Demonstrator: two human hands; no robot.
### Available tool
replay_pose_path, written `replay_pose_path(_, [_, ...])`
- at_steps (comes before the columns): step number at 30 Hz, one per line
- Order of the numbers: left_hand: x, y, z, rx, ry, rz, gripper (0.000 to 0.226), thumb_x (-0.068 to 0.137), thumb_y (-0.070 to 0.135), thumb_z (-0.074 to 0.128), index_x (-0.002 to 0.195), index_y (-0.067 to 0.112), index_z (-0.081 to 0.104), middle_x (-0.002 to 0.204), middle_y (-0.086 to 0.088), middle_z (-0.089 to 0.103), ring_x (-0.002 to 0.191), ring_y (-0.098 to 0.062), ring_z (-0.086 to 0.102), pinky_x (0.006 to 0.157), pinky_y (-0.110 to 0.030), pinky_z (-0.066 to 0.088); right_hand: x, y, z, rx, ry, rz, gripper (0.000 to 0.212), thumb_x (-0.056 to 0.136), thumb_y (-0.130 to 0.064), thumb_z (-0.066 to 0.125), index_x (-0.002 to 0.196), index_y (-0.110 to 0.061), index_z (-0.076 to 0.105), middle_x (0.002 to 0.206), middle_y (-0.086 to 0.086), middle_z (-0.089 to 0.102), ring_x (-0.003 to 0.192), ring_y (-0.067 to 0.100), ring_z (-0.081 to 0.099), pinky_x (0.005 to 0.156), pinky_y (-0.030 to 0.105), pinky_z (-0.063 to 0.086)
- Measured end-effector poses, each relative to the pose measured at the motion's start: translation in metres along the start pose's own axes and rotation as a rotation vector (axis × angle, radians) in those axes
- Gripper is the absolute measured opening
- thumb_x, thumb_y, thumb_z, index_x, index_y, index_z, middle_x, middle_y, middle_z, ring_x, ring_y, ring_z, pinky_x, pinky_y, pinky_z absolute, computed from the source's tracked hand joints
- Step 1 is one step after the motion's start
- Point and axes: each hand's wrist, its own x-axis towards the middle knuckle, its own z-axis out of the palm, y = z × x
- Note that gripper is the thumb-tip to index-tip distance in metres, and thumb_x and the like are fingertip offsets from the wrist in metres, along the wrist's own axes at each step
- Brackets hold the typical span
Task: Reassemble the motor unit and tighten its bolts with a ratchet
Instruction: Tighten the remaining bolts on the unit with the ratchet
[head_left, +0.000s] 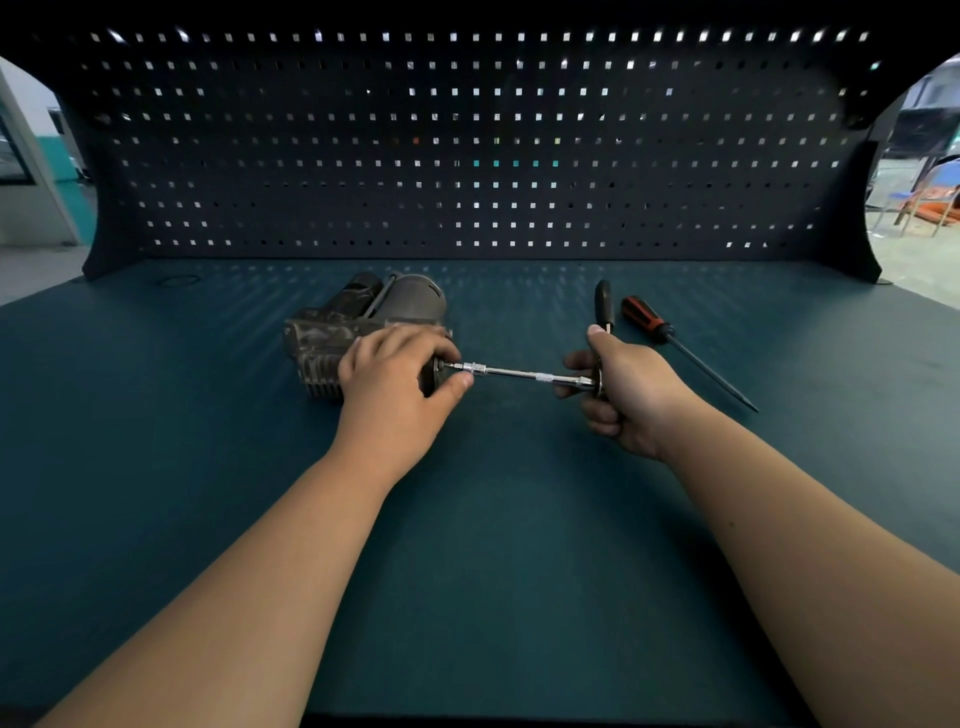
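- The grimy grey metal motor unit (332, 332), finned along its near edge, lies on its side on the dark teal tabletop (493, 545), left of centre and in front of a dark perforated pegboard (467, 156).
- The left hand (395, 376) covers the unit's right end. Its grip is curled round the dark round end piece, thumb below and fingers over the top, bracing the unit against turning.
- The right hand (626, 389) holds the chrome ratchet (597, 382) at its head, fingers wrapped round it and thumb raised. The tool's black handle sticks out beyond the thumb, pointing away from the person.
- A slim chrome extension bar (519, 372) runs level from the ratchet head to the end face of the motor unit, where its socket meets the unit between the left thumb and fingers. The bolt itself is too small and too hidden to make out.
- An orange-and-black-handled screwdriver (675, 343) lies just beyond the right hand, untouched.
- Judged from this, the housing looks assembled and the step in hand is tightening an end bolt.
- The next move calls for swinging the handle while keeping the bar square to the bolt. The left hand must hold firm, or the socket could slip off and the unit roll.
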Motion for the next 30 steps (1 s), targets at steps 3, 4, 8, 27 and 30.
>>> replay_pose_path(3, [0.000, -0.001, 0.000, 0.013, -0.006, -0.006, 0.018, 0.083, 0.040, 0.066, 0.099, 0.034, 0.060, 0.118, 0.024, 0.049, 0.123, -0.014, 0.031, 0.092, -0.021, 0.010, -0.001, 0.002, -0.003, -0.166, 0.024, -0.162, 0.033, 0.099, -0.040, 0.043, 0.096, -0.011, 0.058, 0.071, 0.006, 0.069, 0.036, 0.015, 0.037, 0.039, 0.024, 0.032])
replay_pose_path(4, [0.001, -0.001, -0.001, 0.016, -0.005, -0.013, 0.022, 0.083, 0.038, 0.066, 0.104, 0.034, 0.060, 0.118, 0.021, 0.051, 0.124, -0.014, 0.032, 0.095, -0.024, 0.012, 0.000, 0.002, -0.004, -0.221, 0.039, -0.239, 0.028, 0.098, -0.038, 0.046, 0.093, -0.014, 0.061, 0.074, 0.003, 0.067, 0.039, 0.015, 0.041, 0.042, 0.025, 0.035])
replay_pose_path(8, [0.000, 0.000, -0.004, -0.019, 0.005, -0.042, 0.035, 0.085, 0.026, 0.066, 0.118, 0.033, 0.055, 0.108, 0.021, 0.044, 0.120, -0.013, 0.031, 0.104, -0.035, 0.019, -0.001, 0.000, -0.007, -0.261, -0.006, -0.404, 0.024, 0.089, -0.036, 0.051, 0.077, -0.026, 0.069, 0.067, -0.004, 0.055, 0.053, 0.015, 0.046, 0.053, 0.029, 0.040])
replay_pose_path(27, [0.000, 0.004, 0.009, 0.092, -0.033, 0.012, 0.027, 0.090, 0.049, 0.053, 0.105, 0.033, 0.068, 0.132, 0.010, 0.045, 0.125, -0.016, 0.021, 0.111, -0.046, 0.004, -0.002, 0.000, -0.002, 0.082, 0.020, -0.069, 0.026, 0.101, -0.033, 0.042, 0.101, -0.010, 0.054, 0.082, 0.007, 0.054, 0.035, 0.010, 0.028, 0.036, 0.019, 0.024])
replay_pose_path(30, [0.000, 0.004, 0.009, 0.109, -0.040, 0.016, 0.026, 0.090, 0.049, 0.053, 0.105, 0.034, 0.068, 0.134, 0.010, 0.044, 0.125, -0.017, 0.020, 0.112, -0.045, 0.004, -0.002, 0.001, -0.004, -0.032, 0.031, -0.121, 0.022, 0.100, -0.029, 0.043, 0.101, -0.013, 0.057, 0.082, 0.005, 0.057, 0.034, 0.011, 0.032, 0.037, 0.021, 0.026])
